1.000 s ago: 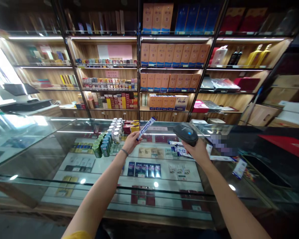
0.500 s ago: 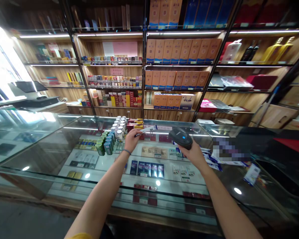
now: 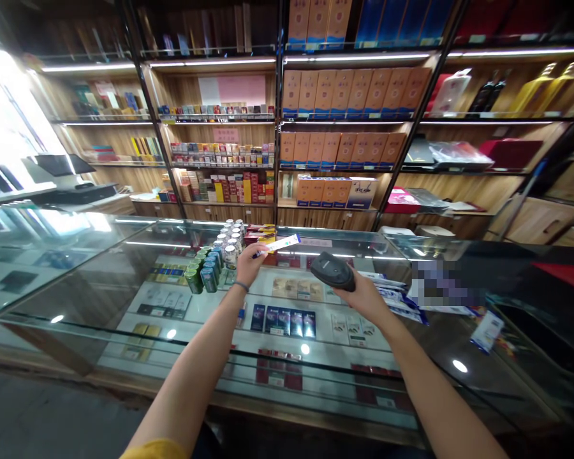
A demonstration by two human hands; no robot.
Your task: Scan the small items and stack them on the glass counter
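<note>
My left hand (image 3: 249,260) is closed on a long thin white and blue packet (image 3: 281,243), held level above the glass counter (image 3: 124,268). My right hand (image 3: 363,294) grips a black barcode scanner (image 3: 331,271), its head pointed left toward the packet, a short way below and right of it. Several green and blue cans (image 3: 205,271) stand on the glass just left of my left hand. A heap of similar blue and white packets (image 3: 396,298) lies on the counter right of my right hand.
Inside the glass case lie rows of small boxes (image 3: 282,320). Behind the counter, wooden shelves (image 3: 344,121) carry orange cartons, small boxes and bottles. A till screen (image 3: 52,166) stands at the far left. A dark counter top (image 3: 516,299) runs to the right.
The packet has tipped from slanting upward to lying level. My right hand has swung the scanner left and lower, closer to the packet.
</note>
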